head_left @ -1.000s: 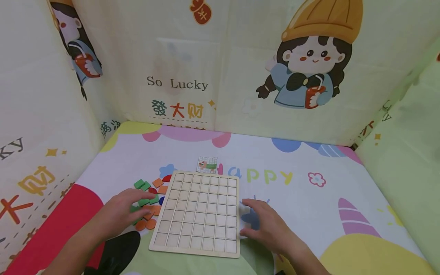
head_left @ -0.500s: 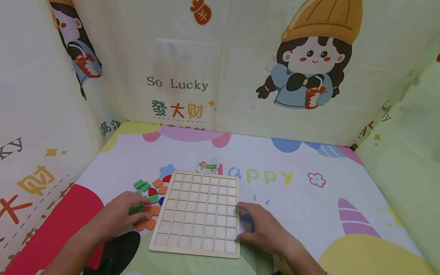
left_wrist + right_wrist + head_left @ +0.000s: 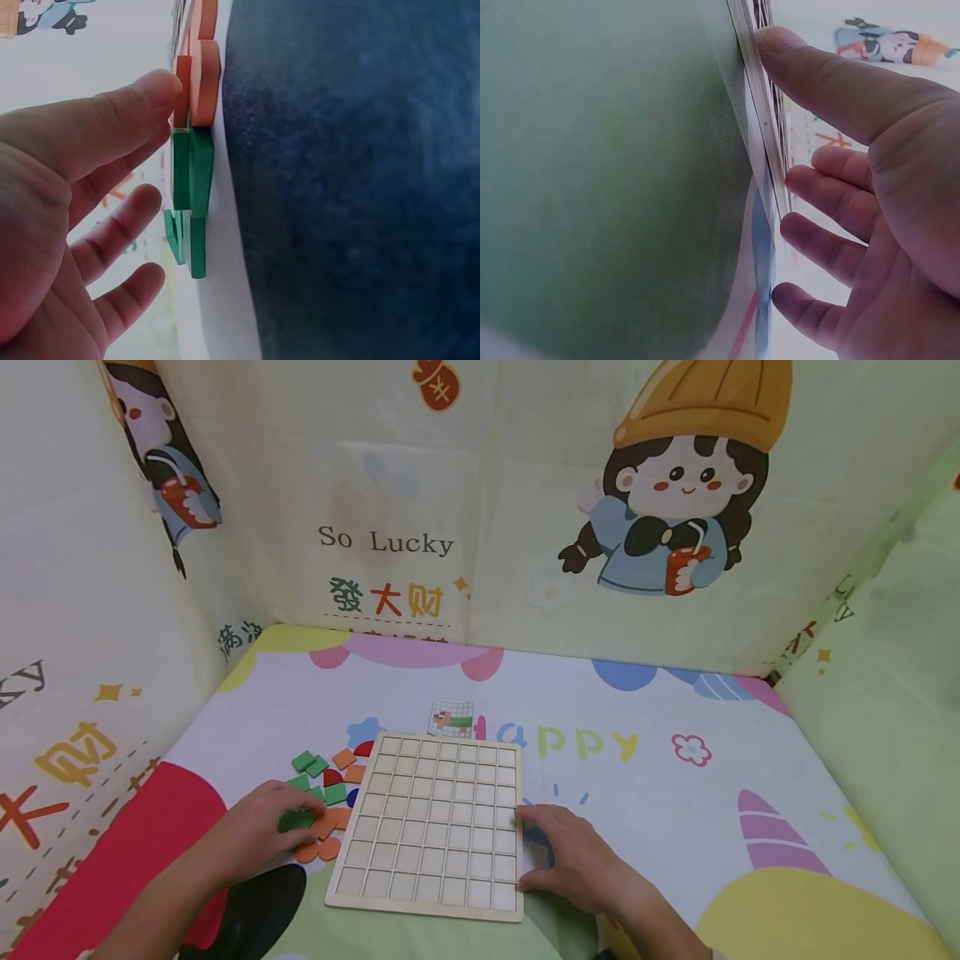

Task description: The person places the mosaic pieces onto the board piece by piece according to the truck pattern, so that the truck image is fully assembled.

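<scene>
**Left hand [image 3: 251, 839] and right hand [image 3: 577, 864] flank a gridded board [image 3: 431, 827]**

From the head view, the pale board lies flat on a printed cloth [image 3: 660, 810], in front of the person. It looks about as wide as it is deep, so I can't pick out a long axis; its sides run away from the person, and the far edge faces a small picture card [image 3: 452, 719] just beyond. Crowded along its left side are green pieces [image 3: 335, 794], orange pieces [image 3: 324, 824], red pieces [image 3: 332, 777] and a partly seen blue piece [image 3: 353, 798]. They sit between the left hand and the board, and that hand hides some of the green ones. A cartoon backdrop [image 3: 525, 502] closes off the far side.

From the left wrist, the fingers are loosely bent and apart, with no piece clearly in their hold. The thumb tip is right by an orange piece; I can't tell whether it touches. Green pieces stand out edge-on next to it, and a dark expanse fills the rest.

From the right wrist, the fingers are spread, curled round nothing. The thumb tip meets the board's right edge, with the other fingertips near it.
</scene>
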A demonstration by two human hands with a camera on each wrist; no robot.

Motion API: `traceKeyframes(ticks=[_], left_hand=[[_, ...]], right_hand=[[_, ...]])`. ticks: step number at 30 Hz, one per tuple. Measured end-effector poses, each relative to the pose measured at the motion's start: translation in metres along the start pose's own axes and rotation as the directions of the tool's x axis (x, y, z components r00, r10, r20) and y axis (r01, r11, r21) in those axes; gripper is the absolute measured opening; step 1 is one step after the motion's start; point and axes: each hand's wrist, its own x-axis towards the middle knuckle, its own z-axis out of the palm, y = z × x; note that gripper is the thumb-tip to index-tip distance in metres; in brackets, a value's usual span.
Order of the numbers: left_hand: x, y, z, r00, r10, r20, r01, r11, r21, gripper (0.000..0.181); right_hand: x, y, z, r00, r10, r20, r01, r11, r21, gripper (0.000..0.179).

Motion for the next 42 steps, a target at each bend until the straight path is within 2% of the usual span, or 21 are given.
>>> traceKeyframes(ticks=[7, 19, 27, 35, 42], left_hand=[[0.001, -0.001, 0.003, 1.0, -0.017, 0.002, 0.017, 1.0, 0.014, 0.034], [0.005, 0.0, 0.003, 0.999, 0.046, 0.019, -0.046, 0.999, 0.018, 0.035], [0.008, 0.002, 0.004, 1.0, 0.024, 0.019, -0.025, 0.999, 0.028, 0.036], [0.012, 0.005, 0.004, 1.0, 0.028, 0.003, -0.028, 0.999, 0.033, 0.038], [0.014, 0.009, 0.002, 0.999, 0.027, 0.019, -0.026, 1.0, -0.016, 0.039]], right_hand=[[0.0, 0.0, 0.001, 1.0, -0.019, -0.001, 0.019, 1.0, -0.022, 0.074], [0.001, 0.0, 0.001, 1.0, -0.022, -0.002, 0.022, 0.999, -0.029, 0.074], [0.001, 0.001, 0.001, 1.0, -0.022, 0.003, 0.022, 0.999, -0.026, 0.074], [0.001, 0.001, 0.002, 1.0, -0.022, 0.001, 0.022, 0.999, -0.035, 0.074], [0.003, 0.002, 0.002, 1.0, -0.007, 0.015, 0.007, 1.0, -0.028, 0.074]])
